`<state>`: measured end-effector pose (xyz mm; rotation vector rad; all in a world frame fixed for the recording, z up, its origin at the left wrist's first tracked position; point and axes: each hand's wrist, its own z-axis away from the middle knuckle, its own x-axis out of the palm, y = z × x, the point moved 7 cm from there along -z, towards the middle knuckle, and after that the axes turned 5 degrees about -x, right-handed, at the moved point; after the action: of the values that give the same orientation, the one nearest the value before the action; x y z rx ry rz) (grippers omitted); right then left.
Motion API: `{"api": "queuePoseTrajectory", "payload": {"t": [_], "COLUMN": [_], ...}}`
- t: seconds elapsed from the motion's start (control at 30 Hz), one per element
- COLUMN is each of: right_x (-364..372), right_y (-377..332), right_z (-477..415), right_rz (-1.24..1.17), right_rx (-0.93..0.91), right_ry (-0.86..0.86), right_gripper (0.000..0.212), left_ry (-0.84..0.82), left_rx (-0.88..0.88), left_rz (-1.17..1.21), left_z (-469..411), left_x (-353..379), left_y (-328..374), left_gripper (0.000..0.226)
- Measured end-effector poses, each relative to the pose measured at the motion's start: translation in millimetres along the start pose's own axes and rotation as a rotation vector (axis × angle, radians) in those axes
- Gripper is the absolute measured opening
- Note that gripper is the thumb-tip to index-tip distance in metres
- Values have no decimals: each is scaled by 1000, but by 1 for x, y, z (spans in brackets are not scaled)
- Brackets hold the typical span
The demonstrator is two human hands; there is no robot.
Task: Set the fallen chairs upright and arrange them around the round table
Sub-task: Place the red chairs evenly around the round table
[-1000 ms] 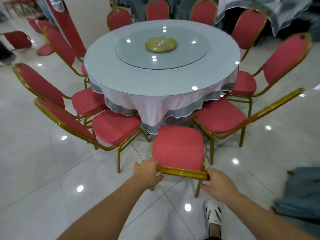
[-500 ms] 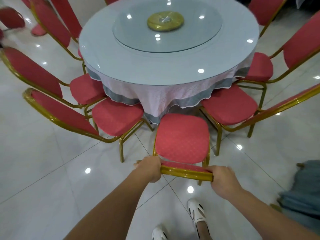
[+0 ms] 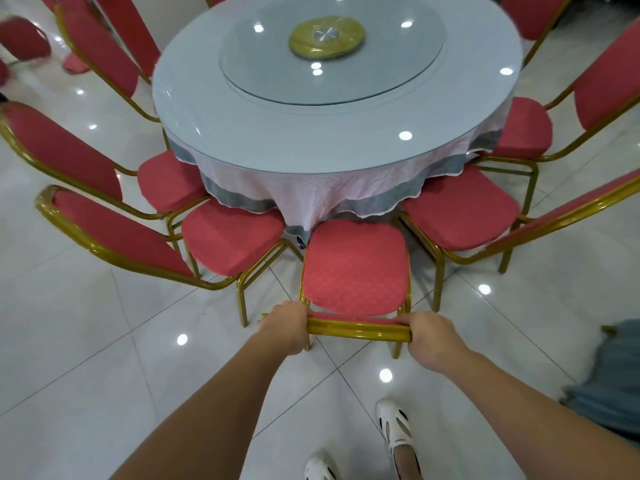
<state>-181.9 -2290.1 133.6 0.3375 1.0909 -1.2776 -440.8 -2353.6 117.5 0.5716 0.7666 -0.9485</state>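
Push the chair (image 3: 353,268) straight toward the round desk (image 3: 277,133), centred between the flanking chairs (image 3: 232,237), so that its frame clears theirs. It stands upright at the desk's near edge, its seat front just under the cloth (image 3: 311,195). Both arms reach toward the desk, and the left hand (image 3: 285,329) and right hand (image 3: 429,336) have their fingers clamped round the ends of the gold back rail (image 3: 356,329).

Person's bare left hand (image 3: 285,325) and forearm, bare right hand (image 3: 427,336) and forearm, white closed-toe right shoe (image 3: 394,427) with slotted cut-outs and strap, matching white left shoe (image 3: 320,466), partly out of view.
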Motion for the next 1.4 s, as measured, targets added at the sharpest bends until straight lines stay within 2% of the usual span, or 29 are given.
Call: {"api": "queuePoseTrajectory", "payload": {"t": [0.13, 0.37, 0.67, 0.93, 1.1, 1.4], "right_x": [-14, -24, -46, -77, -72, -69], "right_y": [8, -2, 6, 22, 20, 19], "right_z": [-17, -53, -91, -123, -126, -125], "right_rz": [25, 21, 15, -31, 12, 68], "right_rx": [-8, -72, -111, -127, -139, -145], "right_ry": [-16, -10, -25, -35, -29, -53], "right_gripper": [49, 39, 54, 48, 58, 46], "left_ry": [45, 95, 87, 148, 115, 123], "left_rx": [-15, -85, -94, -140, -140, -190], "left_rz": [-4, 27, 2, 21, 4, 74], "left_z": [-7, -21, -56, -87, -90, -74], "left_x": [-4, -20, -39, -52, -49, -54], "left_y": [9, 2, 11, 30, 27, 32], "left_gripper": [38, 22, 26, 26, 24, 18]}}
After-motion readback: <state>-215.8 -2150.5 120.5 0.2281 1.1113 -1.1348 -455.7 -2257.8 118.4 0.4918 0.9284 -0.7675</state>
